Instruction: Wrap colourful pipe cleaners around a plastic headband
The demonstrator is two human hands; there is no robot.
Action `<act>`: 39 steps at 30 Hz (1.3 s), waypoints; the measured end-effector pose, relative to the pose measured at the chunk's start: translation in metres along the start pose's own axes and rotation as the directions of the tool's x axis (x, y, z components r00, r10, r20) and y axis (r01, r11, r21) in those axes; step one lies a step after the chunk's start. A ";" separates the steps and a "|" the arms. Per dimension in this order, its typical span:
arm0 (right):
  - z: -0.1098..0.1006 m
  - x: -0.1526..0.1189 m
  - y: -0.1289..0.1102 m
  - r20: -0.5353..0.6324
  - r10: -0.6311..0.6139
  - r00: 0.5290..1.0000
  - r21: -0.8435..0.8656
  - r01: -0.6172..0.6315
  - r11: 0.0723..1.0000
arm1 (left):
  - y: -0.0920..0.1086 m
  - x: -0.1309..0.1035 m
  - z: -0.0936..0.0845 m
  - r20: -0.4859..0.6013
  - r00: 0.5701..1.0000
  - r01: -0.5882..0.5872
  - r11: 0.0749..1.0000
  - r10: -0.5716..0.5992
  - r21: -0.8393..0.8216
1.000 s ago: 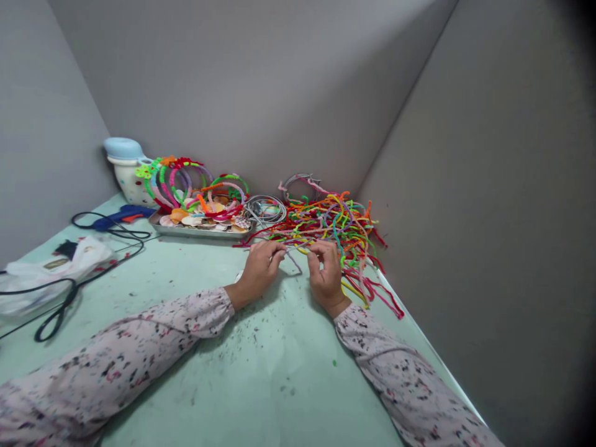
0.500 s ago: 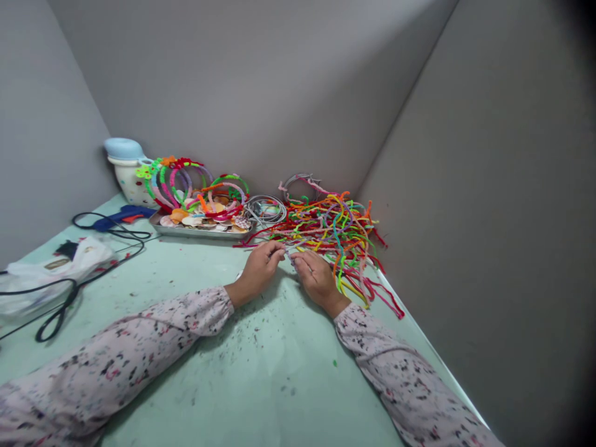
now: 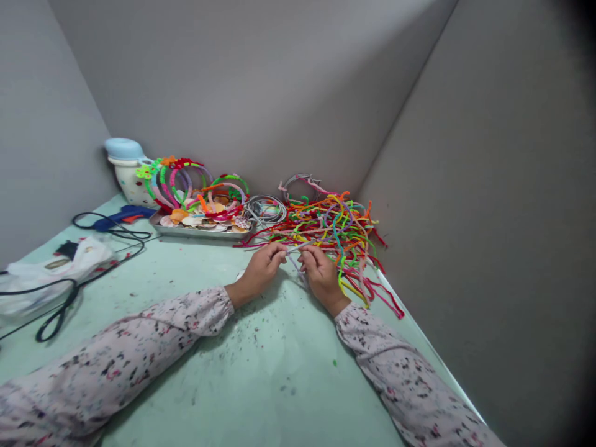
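Note:
Over the table's middle, my left hand (image 3: 263,268) is closed in a pinch on a lavender pipe cleaner (image 3: 294,264), whose loose end slants down toward my right palm. A thin pale grey strip (image 3: 299,248) spans the gap between both hands. My right hand (image 3: 321,276) has thumb and forefinger pressed together on this strip. Whether the strip is wire or another pipe cleaner is too small to tell. Just beyond my right hand lies a tangled heap of bright pipe cleaners (image 3: 347,226).
At the back left, a metal tray (image 3: 205,233) holds seashells and colourful fuzzy headbands (image 3: 179,183). Coiled grey metal bands (image 3: 265,210) lie beside it. Farther left are a white jar with a blue lid (image 3: 125,149), a blue glue gun (image 3: 121,216), a black cord (image 3: 72,298) and a plastic bag (image 3: 41,282).
My right fingers have shifted up and slightly right, away from my left fingertips. The pale strip and the lavender pipe cleaner's loose end now show more clearly between the hands.

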State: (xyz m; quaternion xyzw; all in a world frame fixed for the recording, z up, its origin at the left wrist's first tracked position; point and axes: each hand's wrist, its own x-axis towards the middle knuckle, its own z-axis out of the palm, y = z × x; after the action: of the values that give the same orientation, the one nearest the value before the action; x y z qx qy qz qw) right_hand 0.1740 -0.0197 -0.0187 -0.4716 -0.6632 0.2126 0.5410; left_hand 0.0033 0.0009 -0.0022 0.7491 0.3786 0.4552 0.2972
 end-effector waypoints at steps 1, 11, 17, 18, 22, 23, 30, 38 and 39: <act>0.000 0.001 0.001 -0.006 0.032 0.999 0.021 -0.032 0.999 | 0.001 -0.001 0.000 0.024 1.000 -0.005 1.000 0.005 -0.005; 0.000 0.005 0.001 -0.028 0.164 0.986 0.175 -0.156 0.972 | 0.003 -0.003 0.001 0.210 0.978 0.009 0.999 -0.001 -0.033; 0.000 0.005 0.004 -0.012 0.153 0.988 0.169 -0.149 0.974 | -0.001 -0.004 0.002 0.240 0.971 0.021 0.999 -0.012 -0.037; 0.000 0.005 0.004 -0.005 0.157 0.988 0.170 -0.154 0.973 | -0.002 -0.004 0.003 0.241 0.970 0.019 0.999 -0.010 -0.035; 0.001 0.006 0.004 0.021 0.167 0.986 0.184 -0.168 0.969 | -0.003 -0.003 0.003 0.265 0.964 0.013 0.999 -0.002 -0.039; 0.001 0.006 0.005 0.024 0.170 0.985 0.189 -0.172 0.967 | -0.002 -0.004 0.003 0.272 0.962 0.014 0.999 -0.001 -0.045; 0.001 0.008 0.006 0.023 0.243 0.970 0.269 -0.240 0.933 | 0.002 -0.005 0.002 0.245 0.969 0.018 0.995 0.006 -0.096; 0.000 0.007 0.005 0.025 0.230 0.973 0.243 -0.229 0.942 | 0.000 -0.002 0.002 0.128 0.992 -0.010 0.999 0.006 0.034; 0.000 0.007 0.005 -0.001 0.196 0.981 0.210 -0.191 0.959 | 0.000 -0.002 0.002 0.113 0.994 -0.002 1.000 0.001 0.011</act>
State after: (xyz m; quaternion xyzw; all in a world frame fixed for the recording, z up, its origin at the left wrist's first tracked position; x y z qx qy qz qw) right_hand 0.1766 -0.0119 -0.0192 -0.4771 -0.5818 0.3278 0.5713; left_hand 0.0043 -0.0006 -0.0038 0.7755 0.3632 0.4103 0.3136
